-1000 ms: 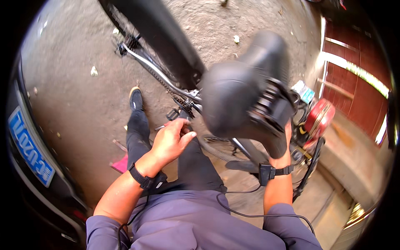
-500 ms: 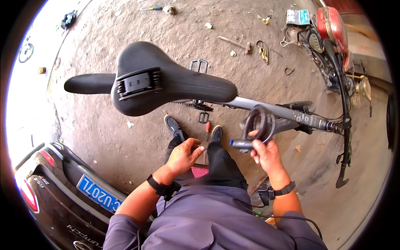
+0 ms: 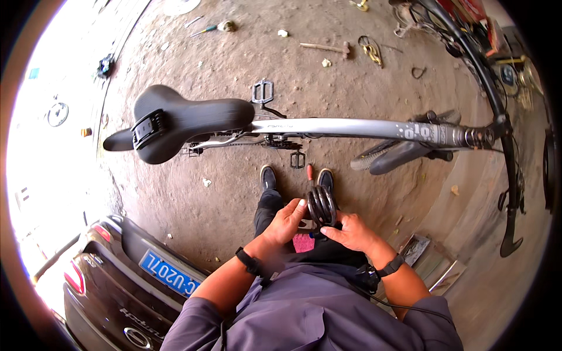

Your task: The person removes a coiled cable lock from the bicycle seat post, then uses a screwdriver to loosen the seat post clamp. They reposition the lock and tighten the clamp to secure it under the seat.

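A black coiled cable bike lock [image 3: 321, 206] is held upright in front of my waist, between both hands. My left hand [image 3: 285, 222] closes on the coil's left side, its thumb pressed to the loops. My right hand [image 3: 353, 232] grips the lower right of the coil, thumb across its base. The lock's lower end is partly hidden by my fingers. Beyond my hands a bicycle with a grey frame [image 3: 351, 127] stands crosswise, its black saddle [image 3: 193, 117] at the left and its handlebar [image 3: 513, 181] at the right.
A dark vehicle [image 3: 111, 286] with a blue plate is at lower left. A red-handled tool [image 3: 309, 171] lies near my shoes. Farther off are a hammer [image 3: 325, 48] and a blue-handled screwdriver [image 3: 205, 30]. An open box [image 3: 417, 250] sits on the ground at right.
The lock has moved left and down from beside the bicycle frame to the front of my waist. My left hand, empty before, has taken hold of it. The view has shifted.
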{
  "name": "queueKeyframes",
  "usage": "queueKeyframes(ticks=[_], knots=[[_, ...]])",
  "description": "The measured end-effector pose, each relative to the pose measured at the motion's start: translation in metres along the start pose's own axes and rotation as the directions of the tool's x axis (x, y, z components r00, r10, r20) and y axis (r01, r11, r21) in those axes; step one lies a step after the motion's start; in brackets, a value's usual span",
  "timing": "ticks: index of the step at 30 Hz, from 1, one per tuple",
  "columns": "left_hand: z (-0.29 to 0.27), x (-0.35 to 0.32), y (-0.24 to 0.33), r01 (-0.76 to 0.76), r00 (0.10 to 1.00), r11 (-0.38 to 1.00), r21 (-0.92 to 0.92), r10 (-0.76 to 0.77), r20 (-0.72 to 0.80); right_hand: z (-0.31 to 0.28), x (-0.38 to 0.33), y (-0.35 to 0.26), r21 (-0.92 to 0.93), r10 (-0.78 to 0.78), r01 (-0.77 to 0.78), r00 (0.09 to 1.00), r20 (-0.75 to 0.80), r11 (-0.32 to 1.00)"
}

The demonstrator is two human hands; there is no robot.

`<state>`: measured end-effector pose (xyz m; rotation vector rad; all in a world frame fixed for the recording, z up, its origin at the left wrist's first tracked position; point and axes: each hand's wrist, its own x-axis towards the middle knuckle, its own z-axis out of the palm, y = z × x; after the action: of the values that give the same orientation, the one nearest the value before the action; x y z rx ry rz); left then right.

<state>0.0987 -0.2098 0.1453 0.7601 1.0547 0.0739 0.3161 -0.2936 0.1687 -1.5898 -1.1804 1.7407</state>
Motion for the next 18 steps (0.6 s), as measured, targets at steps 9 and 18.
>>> queueKeyframes(ticks=[9,18], knots=[[-0.04,0.012,-0.017,0.182,0.947,0.973,-0.144,-0.135,0.29,0.071,-0.006,0.015,0.702,0.191,-0.144,0.982,0.011,0.697],[-0.072,-0.004,0.007,0.267,0.931,0.964,-0.011,-0.255,0.261,0.135,0.015,-0.003,0.584,0.027,0.105,0.977,-0.213,0.805]])
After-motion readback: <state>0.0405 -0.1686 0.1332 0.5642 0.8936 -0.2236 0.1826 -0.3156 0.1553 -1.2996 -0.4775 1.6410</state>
